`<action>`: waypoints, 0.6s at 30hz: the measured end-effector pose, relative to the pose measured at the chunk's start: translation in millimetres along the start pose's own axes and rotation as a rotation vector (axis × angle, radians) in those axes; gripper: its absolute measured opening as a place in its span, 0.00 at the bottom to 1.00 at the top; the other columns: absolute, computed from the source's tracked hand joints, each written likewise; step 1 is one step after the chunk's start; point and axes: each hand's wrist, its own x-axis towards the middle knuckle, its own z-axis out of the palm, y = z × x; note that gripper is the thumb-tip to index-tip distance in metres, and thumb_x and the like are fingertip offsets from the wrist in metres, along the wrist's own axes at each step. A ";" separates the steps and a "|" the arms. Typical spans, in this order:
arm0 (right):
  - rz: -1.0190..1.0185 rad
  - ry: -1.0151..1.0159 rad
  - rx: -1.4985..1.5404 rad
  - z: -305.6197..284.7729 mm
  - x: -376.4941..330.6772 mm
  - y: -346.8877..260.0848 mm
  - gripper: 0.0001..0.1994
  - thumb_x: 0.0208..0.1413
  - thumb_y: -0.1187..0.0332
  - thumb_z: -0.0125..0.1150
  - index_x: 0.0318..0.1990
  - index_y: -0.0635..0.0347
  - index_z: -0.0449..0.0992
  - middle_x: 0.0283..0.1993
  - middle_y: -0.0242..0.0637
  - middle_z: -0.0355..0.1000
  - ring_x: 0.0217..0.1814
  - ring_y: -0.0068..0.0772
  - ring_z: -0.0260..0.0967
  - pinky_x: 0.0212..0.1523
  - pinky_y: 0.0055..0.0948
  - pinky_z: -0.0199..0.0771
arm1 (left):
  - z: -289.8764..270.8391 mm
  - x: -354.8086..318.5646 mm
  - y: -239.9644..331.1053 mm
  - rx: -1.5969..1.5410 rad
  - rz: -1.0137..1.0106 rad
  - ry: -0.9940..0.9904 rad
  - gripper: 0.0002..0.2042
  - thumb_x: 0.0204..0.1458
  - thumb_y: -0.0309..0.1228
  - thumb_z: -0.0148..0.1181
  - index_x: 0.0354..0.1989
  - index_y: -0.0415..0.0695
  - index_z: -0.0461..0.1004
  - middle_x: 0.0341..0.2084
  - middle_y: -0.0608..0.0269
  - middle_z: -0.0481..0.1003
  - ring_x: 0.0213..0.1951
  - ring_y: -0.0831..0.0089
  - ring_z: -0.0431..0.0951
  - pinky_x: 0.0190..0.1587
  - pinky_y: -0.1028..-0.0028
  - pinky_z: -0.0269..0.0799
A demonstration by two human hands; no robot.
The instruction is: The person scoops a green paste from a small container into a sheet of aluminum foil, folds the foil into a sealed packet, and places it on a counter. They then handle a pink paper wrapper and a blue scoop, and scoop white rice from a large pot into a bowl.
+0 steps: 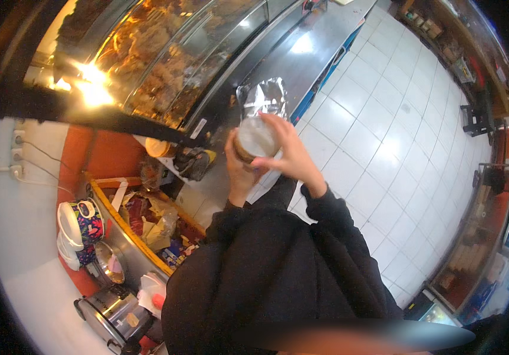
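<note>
Between my two hands is a round tub (257, 137) with a pale, whitish top and a brownish side. My left hand (240, 176) wraps its left side from below. On the right, my right hand (291, 151) curves over the rim, with thumb and fingers spread around the top. Just beyond the tub lies a shiny, crumpled silvery wrapper or pouch (269, 97) on the metal counter (302, 50); whether it touches the tub I cannot tell. The contents of the tub are not readable from here.
A lit glass display case (165, 65) with fried-looking food stands at the upper left. Below it are a dark bag (194, 163), an orange-edged bin (136, 234) of wrappings, a patterned cooler jug (82, 228) and a steel pot (115, 313). White tiled floor (384, 142) spreads right.
</note>
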 end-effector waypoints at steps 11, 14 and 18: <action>-0.345 -0.141 -0.730 -170.2 134.9 15.4 0.29 0.30 0.54 0.63 0.45 0.50 0.67 0.45 0.47 0.58 0.45 0.48 0.55 0.44 0.40 0.60 | 157.5 146.2 -15.1 -0.055 0.088 -0.392 0.46 0.19 0.33 0.71 0.52 0.43 0.49 0.45 0.55 0.61 0.49 0.67 0.63 0.49 0.69 0.62; -0.455 -0.565 -0.471 -221.2 170.1 12.3 0.27 0.30 0.57 0.64 0.45 0.51 0.68 0.47 0.44 0.58 0.48 0.46 0.56 0.47 0.41 0.59 | 179.6 155.4 -25.2 -0.414 -0.165 -0.632 0.47 0.19 0.32 0.71 0.54 0.43 0.49 0.46 0.57 0.61 0.51 0.68 0.61 0.52 0.69 0.59; -0.491 -0.989 0.027 -284.4 235.9 6.3 0.35 0.26 0.58 0.68 0.49 0.56 0.64 0.48 0.42 0.59 0.52 0.43 0.56 0.53 0.37 0.54 | 184.7 203.4 42.2 -0.929 -0.414 -0.819 0.49 0.21 0.34 0.71 0.56 0.41 0.49 0.51 0.57 0.59 0.54 0.69 0.58 0.55 0.69 0.54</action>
